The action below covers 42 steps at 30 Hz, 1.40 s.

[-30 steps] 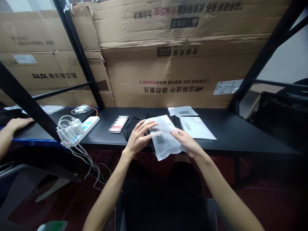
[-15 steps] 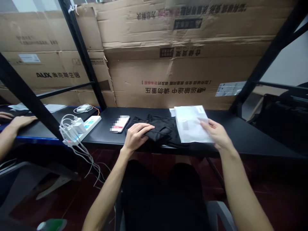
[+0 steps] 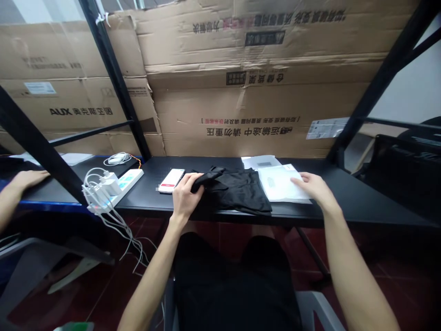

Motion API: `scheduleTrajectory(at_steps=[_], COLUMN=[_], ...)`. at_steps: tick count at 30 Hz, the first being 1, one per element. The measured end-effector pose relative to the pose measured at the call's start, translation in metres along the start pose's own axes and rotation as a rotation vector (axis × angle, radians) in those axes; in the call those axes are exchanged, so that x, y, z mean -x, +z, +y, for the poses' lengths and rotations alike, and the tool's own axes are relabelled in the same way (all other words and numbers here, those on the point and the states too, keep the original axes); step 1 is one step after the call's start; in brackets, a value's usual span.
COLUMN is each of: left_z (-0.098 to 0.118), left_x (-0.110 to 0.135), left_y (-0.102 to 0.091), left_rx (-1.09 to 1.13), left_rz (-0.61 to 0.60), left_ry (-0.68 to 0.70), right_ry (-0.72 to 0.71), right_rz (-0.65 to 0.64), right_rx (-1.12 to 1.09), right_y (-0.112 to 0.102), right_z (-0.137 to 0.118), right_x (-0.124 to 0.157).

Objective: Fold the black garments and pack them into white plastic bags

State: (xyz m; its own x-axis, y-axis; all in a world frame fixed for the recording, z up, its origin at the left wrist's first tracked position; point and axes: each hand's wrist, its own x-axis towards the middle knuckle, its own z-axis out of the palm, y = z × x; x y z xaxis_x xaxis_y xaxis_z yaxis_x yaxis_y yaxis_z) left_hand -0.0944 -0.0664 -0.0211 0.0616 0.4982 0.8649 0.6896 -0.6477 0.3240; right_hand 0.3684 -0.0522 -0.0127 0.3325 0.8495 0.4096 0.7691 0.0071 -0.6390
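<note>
A black cloth (image 3: 237,191), perhaps a folded garment, lies on the dark tabletop (image 3: 358,197). My left hand (image 3: 188,194) is closed on its left part, with a fold lifted up above the rest. To the right of the cloth is a white packet (image 3: 280,183), flat and thin like paper or frosted plastic. My right hand (image 3: 312,186) pinches its right edge. Another white sheet (image 3: 260,162) shows behind that packet, partly covered by it. Left of my left hand rests a phone (image 3: 172,179) with a lit screen.
A white power strip (image 3: 126,186) with chargers and hanging cables stands at the table's left end. Cardboard (image 3: 223,96) walls the back, between black metal posts (image 3: 113,78). Another person's hand (image 3: 31,179) lies on the neighbouring table. A chair armrest (image 3: 319,305) is beside my lap.
My left hand has raised and turned the held fold of cloth. My right hand has shifted the white packet slightly right and lower, uncovering the sheet behind and more of the cloth.
</note>
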Motion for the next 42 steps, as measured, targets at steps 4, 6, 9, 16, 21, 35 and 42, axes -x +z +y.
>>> scheduleTrajectory(at_steps=[4, 6, 9, 16, 21, 35, 42], left_z=[0.001, 0.000, 0.000, 0.007, 0.013, 0.077, 0.076], left_x=[0.001, 0.001, 0.002, 0.001, 0.001, 0.020, 0.022], left_y=[0.003, 0.005, 0.007, 0.008, 0.010, 0.027, 0.029], left_rx=[-0.031, -0.068, -0.098, -0.044, -0.070, 0.146, 0.293], left_rz=[0.007, 0.030, 0.037, 0.009, 0.001, -0.158, -0.383], left_ry=[-0.032, -0.015, -0.009, -0.145, -0.269, -0.194, -0.141], right_ry=[0.085, 0.048, -0.047, -0.099, -0.189, 0.214, 0.172], right_rz=[-0.015, 0.009, 0.014, -0.154, -0.088, -0.530, -0.454], right_rx=[0.169, 0.254, 0.279, 0.233, -0.001, -1.074, -0.926], right_y=[0.000, 0.003, 0.014, 0.039, 0.034, 0.076, 0.067], right_z=[-0.001, -0.006, -0.018, -0.048, -0.079, -0.158, -0.151], right_x=[0.001, 0.007, 0.020, 0.051, 0.065, 0.133, 0.124])
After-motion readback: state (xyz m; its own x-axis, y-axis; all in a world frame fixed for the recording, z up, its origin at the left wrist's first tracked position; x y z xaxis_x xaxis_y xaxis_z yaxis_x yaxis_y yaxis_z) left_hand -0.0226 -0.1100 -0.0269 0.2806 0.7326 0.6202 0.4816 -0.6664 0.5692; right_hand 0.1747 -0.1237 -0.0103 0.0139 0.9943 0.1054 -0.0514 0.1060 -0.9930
